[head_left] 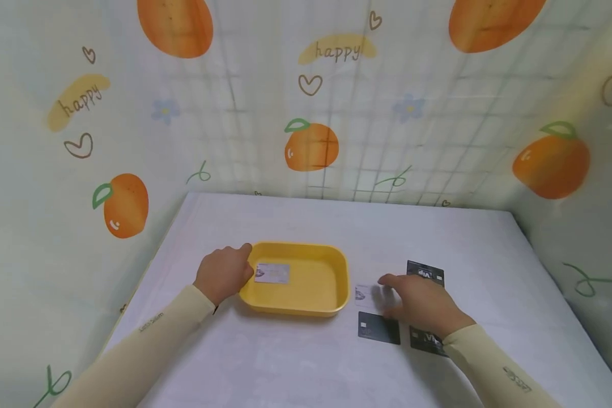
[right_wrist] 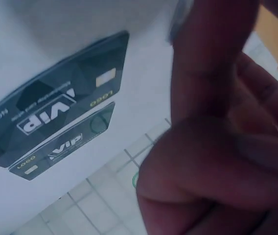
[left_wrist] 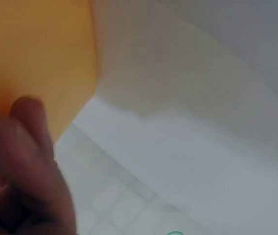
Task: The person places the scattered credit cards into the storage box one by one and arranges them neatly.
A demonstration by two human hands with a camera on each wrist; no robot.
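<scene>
At the left end of a yellow plastic tray [head_left: 298, 310], my left hand [head_left: 225, 273] grips the rim. Its bent fingers [left_wrist: 24, 156] touch the tray wall [left_wrist: 46, 54] in the left wrist view. Inside the tray, near that hand, lies a pale printed card [head_left: 272, 273]. My right hand [head_left: 424, 301] hovers over a white card [head_left: 365, 297] on the table, thumb and index finger spread apart, partly covering it. Just below that one is a dark card [head_left: 379, 327]. Two black VIP cards, one farther [head_left: 426, 271] and one nearer [head_left: 427, 341], are partly hidden by the right hand.
A white cloth covers the table [head_left: 265, 362]. Behind it hangs a pale curtain [head_left: 265, 141] printed with oranges, hearts and "happy". In the right wrist view, a black VIP card [right_wrist: 60, 98] and another VIP card [right_wrist: 63, 147] lie side by side.
</scene>
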